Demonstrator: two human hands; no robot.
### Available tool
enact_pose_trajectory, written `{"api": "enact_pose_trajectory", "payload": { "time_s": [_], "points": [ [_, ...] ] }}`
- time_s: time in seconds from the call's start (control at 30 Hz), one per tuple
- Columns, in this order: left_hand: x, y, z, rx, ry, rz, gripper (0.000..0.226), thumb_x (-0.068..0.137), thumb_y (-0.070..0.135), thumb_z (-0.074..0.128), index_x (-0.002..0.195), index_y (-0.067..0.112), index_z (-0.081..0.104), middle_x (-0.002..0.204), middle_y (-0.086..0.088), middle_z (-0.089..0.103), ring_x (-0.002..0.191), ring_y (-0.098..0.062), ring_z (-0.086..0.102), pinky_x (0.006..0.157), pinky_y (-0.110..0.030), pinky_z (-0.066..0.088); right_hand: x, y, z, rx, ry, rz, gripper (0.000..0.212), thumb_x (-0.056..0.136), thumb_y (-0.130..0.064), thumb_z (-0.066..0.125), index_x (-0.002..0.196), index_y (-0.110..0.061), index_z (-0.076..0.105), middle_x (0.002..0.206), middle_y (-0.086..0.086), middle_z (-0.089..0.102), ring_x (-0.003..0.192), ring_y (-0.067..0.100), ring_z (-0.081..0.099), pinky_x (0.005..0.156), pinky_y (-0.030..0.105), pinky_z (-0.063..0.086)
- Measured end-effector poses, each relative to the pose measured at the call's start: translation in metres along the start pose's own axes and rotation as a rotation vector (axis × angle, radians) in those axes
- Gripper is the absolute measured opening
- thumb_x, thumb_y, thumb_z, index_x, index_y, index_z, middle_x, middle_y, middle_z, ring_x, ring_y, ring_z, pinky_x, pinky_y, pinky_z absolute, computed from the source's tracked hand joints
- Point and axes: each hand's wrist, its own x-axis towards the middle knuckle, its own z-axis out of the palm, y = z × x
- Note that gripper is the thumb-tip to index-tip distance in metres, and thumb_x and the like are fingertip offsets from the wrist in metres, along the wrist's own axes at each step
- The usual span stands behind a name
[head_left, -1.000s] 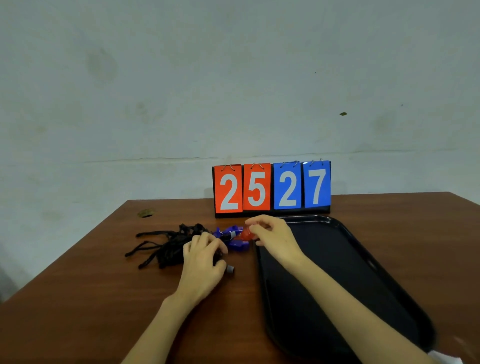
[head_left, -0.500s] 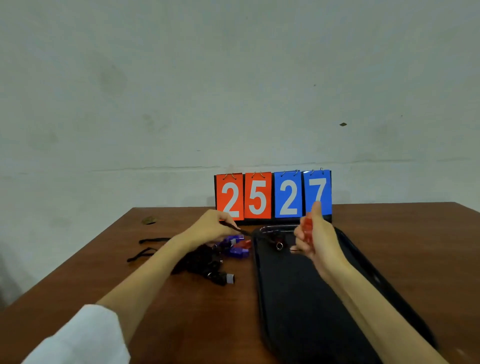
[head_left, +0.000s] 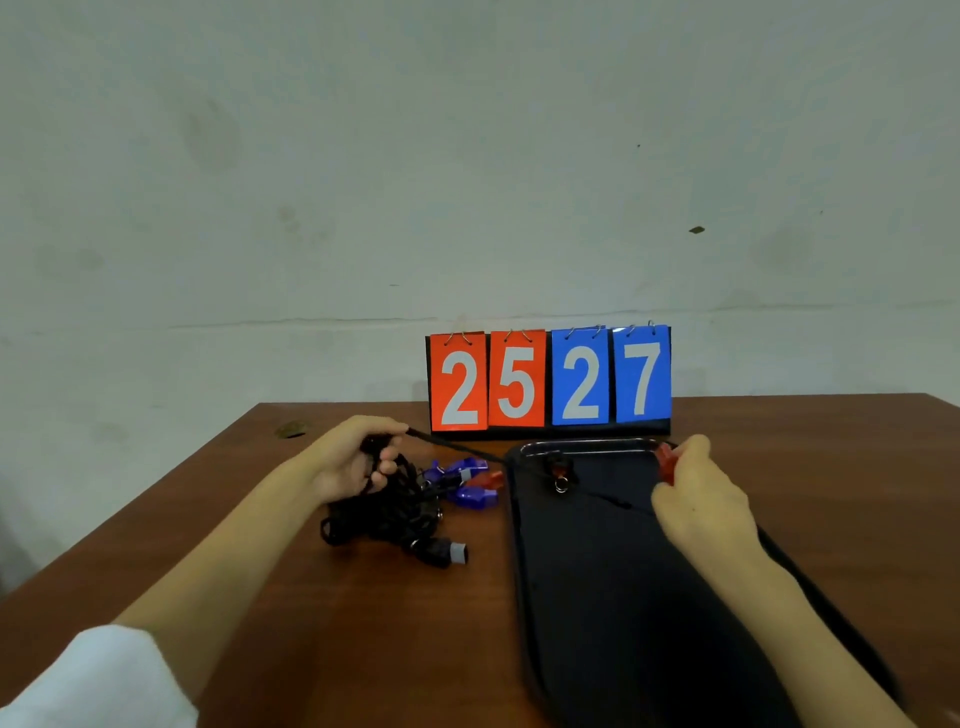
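Head view, left to right: a white sleeve (head_left: 93, 670) fills the lower corner, and the left hand (head_left: 353, 462) sits over a tangle (head_left: 384, 514) of black lanyards on the brown surface (head_left: 260, 597). Its fingers are curled round one cord (head_left: 457, 447) where that leaves the heap. A black whistle (head_left: 441, 552) lies at the tangle's near edge, and blue whistles (head_left: 474, 496) lie just right of it, close to the left rim of the tray (head_left: 613, 597). The cord runs taut from the left hand, clear of the surface, across that rim and past a small metal ring (head_left: 560, 486) hanging over the tray's far end. It then dips toward the right hand (head_left: 698, 499), which is raised above the far right corner with its fingers closed round a red whistle (head_left: 663, 462); only a strip of red shows. A scoreboard (head_left: 550, 379) reading 2527 stands behind. The whistle looks like light, hard, smooth plastic that should bear a firm squeeze, so holding it round the body seems right. The cord looks soft and limp, can only be pulled, and will likely snag on its neighbours. I would pinch it close to where it leaves the tangle and draw it gently, since a hard tug would probably tighten the loops or drag the whole heap.
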Motion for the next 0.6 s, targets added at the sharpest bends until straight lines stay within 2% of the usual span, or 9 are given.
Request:
{"api": "enact_pose_trajectory", "payload": {
  "time_s": [0.1,0.2,0.27,0.33,0.37,0.4,0.43,0.5,0.6],
  "points": [
    [0.004,-0.012,-0.009,-0.336,0.016,-0.002,0.03,0.086,0.032,0.059,0.065,0.013,0.049,0.043,0.005,0.035,0.028,-0.006,0.025,0.028,-0.016,0.017,0.0,0.004,0.004,-0.166,-0.012,-0.032,0.036,0.093,-0.021,0.051,0.123,-0.013,0.033,0.088,0.003,0.051,0.07,0.016,0.052,0.06,0.03,0.043],
    [0.006,-0.021,-0.015,-0.57,0.06,0.003,0.046,0.085,0.038,0.061,0.051,0.015,0.039,0.036,0.006,0.026,0.026,-0.008,0.019,0.031,-0.02,0.013,0.0,0.006,0.006,-0.249,-0.013,-0.065,0.045,0.095,-0.029,0.048,0.135,-0.017,0.03,0.095,0.004,0.056,0.073,0.015,0.049,0.063,0.029,0.044],
    [0.009,-0.025,-0.018,-0.649,0.144,0.059,0.044,0.088,0.033,0.06,0.052,0.015,0.044,0.037,0.006,0.024,0.027,-0.007,0.018,0.032,-0.02,0.014,0.0,0.007,0.005,-0.264,-0.007,-0.078,0.045,0.096,-0.031,0.046,0.136,-0.02,0.029,0.101,0.006,0.06,0.073,0.016,0.049,0.063,0.029,0.044],
    [0.014,-0.028,-0.02,-0.724,0.275,0.177,0.017,0.095,0.021,0.052,0.082,0.013,0.059,0.04,0.006,0.026,0.029,-0.007,0.021,0.031,-0.019,0.017,0.0,0.007,0.005,-0.268,0.011,-0.081,0.042,0.097,-0.032,0.043,0.135,-0.021,0.03,0.096,0.006,0.06,0.072,0.017,0.051,0.062,0.03,0.043],
    [0.016,-0.029,-0.021,-0.771,0.348,0.239,0.014,0.097,0.017,0.049,0.105,0.012,0.059,0.044,0.006,0.03,0.031,-0.006,0.024,0.032,-0.018,0.019,0.001,0.008,0.005,-0.264,0.026,-0.082,0.041,0.097,-0.032,0.043,0.134,-0.021,0.031,0.091,0.005,0.058,0.071,0.017,0.052,0.061,0.03,0.044],
    [0.018,-0.031,-0.023,-0.796,0.413,0.284,0.026,0.097,0.015,0.048,0.122,0.009,0.053,0.051,0.004,0.034,0.036,-0.006,0.028,0.033,-0.017,0.023,0.001,0.008,0.005,-0.249,0.042,-0.082,0.04,0.097,-0.032,0.044,0.133,-0.021,0.032,0.088,0.004,0.057,0.07,0.017,0.053,0.06,0.03,0.044],
    [0.02,-0.033,-0.024,-0.78,0.458,0.323,0.034,0.097,0.014,0.049,0.13,0.005,0.047,0.057,0.002,0.039,0.042,-0.007,0.034,0.035,-0.017,0.029,0.001,0.007,0.004,-0.218,0.06,-0.09,0.039,0.097,-0.032,0.044,0.132,-0.02,0.033,0.085,0.003,0.056,0.068,0.017,0.054,0.059,0.03,0.044],
    [0.014,-0.037,-0.017,-0.624,0.516,0.387,0.04,0.096,0.018,0.052,0.131,0.001,0.044,0.07,-0.004,0.055,0.053,-0.01,0.047,0.042,-0.019,0.042,0.0,0.004,0.004,-0.088,0.072,-0.143,0.037,0.097,-0.031,0.045,0.131,-0.02,0.035,0.078,-0.001,0.055,0.062,0.013,0.053,0.054,0.026,0.041],
    [-0.002,-0.043,0.01,-0.322,0.512,0.476,0.033,0.099,0.031,0.04,0.127,0.013,0.037,0.086,-0.013,0.067,0.06,-0.016,0.057,0.054,-0.026,0.048,-0.01,-0.01,0.007,0.281,-0.027,-0.179,0.041,0.096,-0.031,0.046,0.134,-0.024,0.033,0.077,-0.008,0.051,0.061,0.003,0.05,0.05,0.016,0.035]
  ]
}}
